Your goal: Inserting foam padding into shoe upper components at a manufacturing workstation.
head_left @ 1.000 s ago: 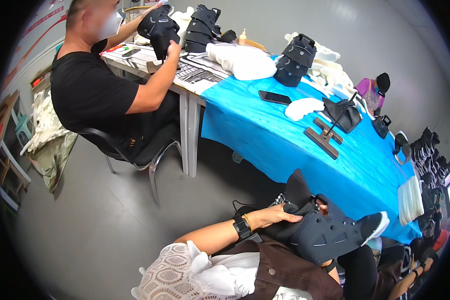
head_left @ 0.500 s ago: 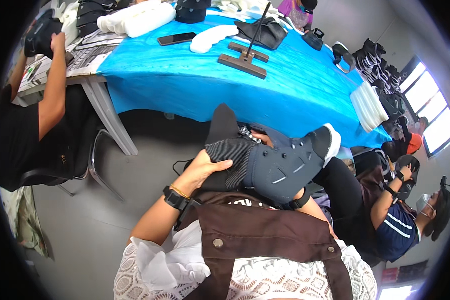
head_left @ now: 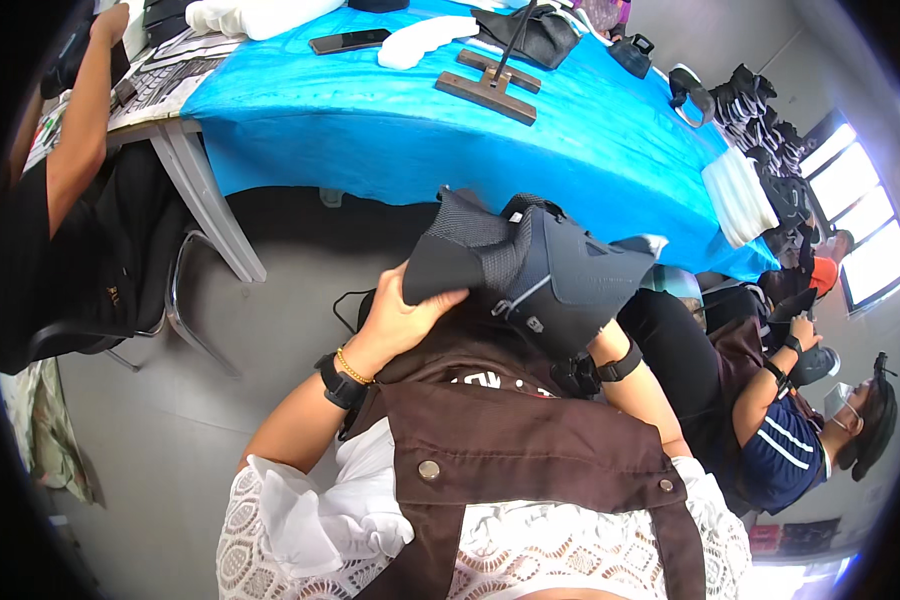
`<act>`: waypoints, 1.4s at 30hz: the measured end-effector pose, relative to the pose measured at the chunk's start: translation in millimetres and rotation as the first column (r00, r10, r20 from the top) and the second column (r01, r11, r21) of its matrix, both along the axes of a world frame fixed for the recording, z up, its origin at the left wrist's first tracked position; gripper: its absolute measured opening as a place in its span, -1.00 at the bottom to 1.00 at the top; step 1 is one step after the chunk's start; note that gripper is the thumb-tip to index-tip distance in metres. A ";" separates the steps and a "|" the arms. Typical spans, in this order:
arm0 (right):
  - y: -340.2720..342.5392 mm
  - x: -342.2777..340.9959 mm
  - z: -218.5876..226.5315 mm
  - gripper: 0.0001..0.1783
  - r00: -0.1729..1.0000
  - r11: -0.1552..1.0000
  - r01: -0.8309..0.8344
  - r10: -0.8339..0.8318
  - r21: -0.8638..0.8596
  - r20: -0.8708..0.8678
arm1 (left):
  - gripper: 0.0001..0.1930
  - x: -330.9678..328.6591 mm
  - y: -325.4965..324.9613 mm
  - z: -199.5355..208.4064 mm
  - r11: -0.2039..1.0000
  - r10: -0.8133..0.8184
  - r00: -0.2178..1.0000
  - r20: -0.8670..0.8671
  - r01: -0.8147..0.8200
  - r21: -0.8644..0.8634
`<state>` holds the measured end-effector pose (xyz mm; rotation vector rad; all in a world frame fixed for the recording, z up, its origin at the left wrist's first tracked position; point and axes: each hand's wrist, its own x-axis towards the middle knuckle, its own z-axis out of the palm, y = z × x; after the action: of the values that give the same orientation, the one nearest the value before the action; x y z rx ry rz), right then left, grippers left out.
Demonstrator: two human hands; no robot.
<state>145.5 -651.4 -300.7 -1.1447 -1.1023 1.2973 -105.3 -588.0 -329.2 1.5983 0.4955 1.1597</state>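
Note:
Held above my lap is a dark navy and black sewn piece (head_left: 590, 275) with a mesh panel, a moulded flap and a pale bit at its far right tip. My left hand (head_left: 395, 318) is closed on its black left end, thumb lying across the near side. My right hand (head_left: 606, 345) holds the right part from below, its fingers hidden behind the piece. Black straps hang close to the right wrist.
Ahead stands a table with a blue cover (head_left: 370, 140), bearing a metal stand with a rod (head_left: 490, 95), a phone (head_left: 350, 41), white foam pads (head_left: 738, 200) and black pieces. Co-workers sit at left and right (head_left: 790, 430). A chair (head_left: 185, 300) is at the left.
The sewn piece has been turned in my hands, so another face with a flap shows and its white end is mostly out of sight. The view has shifted slightly.

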 end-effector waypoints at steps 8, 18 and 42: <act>-1.2 -14.7 -14.9 -0.53 0.967 0.987 -0.078 0.041 -0.142 -0.252 | -0.71 14.7 6.5 21.5 0.987 0.142 0.970 0.198 -0.124 -0.103; -2.3 -52.7 -1.1 -0.58 0.927 0.937 -0.348 0.340 0.022 0.157 | -0.52 24.1 10.9 8.8 0.914 0.353 0.933 0.062 -0.330 -0.235; -11.7 -32.8 4.7 -0.58 0.937 0.991 -0.130 0.117 0.016 0.329 | -0.57 -0.6 40.4 -8.8 0.847 -0.283 0.929 0.237 0.358 -0.392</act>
<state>112.7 -663.1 -296.0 -1.3115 -1.4564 1.2013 -106.0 -547.5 -337.9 1.1321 0.3235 0.8476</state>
